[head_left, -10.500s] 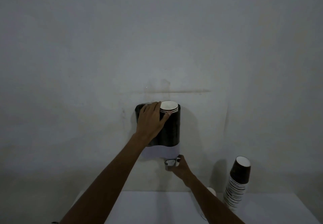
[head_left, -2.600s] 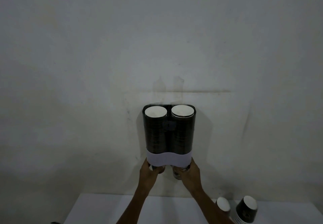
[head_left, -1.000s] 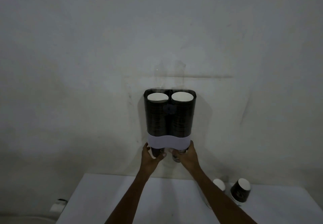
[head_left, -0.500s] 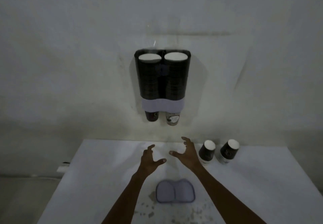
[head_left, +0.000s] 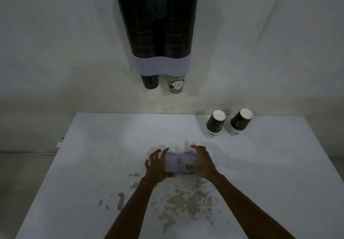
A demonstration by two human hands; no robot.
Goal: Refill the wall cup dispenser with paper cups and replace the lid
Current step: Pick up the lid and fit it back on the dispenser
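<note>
Lid [head_left: 179, 162], pale grey w/ two lobes, lies flat on the white table [head_left: 96, 156], mid-front. Left hand [head_left: 158, 165] on its left end, right hand [head_left: 202, 162] on its right end; fingers spread and curled round the edges, thumbs at the near side. Can't tell if it's lifted yet. On the wall above, the dispenser [head_left: 158, 33] is open-topped, both tubes full of dark cups, one cup poking out below each. Two short cup stacks [head_left: 216, 124] sit at the table's back right.

Dispenser [head_left: 156, 24] top cut by the upper edge; lid [head_left: 179, 163] ends hidden under both hands
</note>
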